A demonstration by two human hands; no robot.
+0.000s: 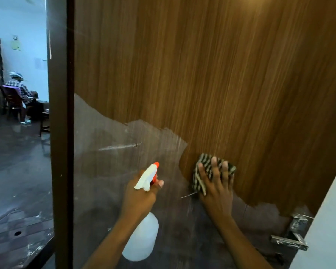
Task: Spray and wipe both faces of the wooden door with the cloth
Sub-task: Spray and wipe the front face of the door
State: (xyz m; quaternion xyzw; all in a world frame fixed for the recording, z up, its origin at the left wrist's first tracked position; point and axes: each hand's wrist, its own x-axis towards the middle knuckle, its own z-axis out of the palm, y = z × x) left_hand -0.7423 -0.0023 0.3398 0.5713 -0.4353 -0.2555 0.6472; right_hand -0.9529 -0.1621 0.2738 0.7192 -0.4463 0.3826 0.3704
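The right hand (216,183) presses the cloth (206,171) flat, fingers (213,166) spread, against the wooden door (221,74); the left hand (140,193) grips the spray bottle (142,235), nozzle aimed doorward for respraying.

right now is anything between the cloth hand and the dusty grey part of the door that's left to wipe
Nothing visible blocks it. The right hand presses the striped cloth flat on the wooden door, at the edge of the grey film. The spray bottle in the left hand hangs in front of that patch, off the surface.
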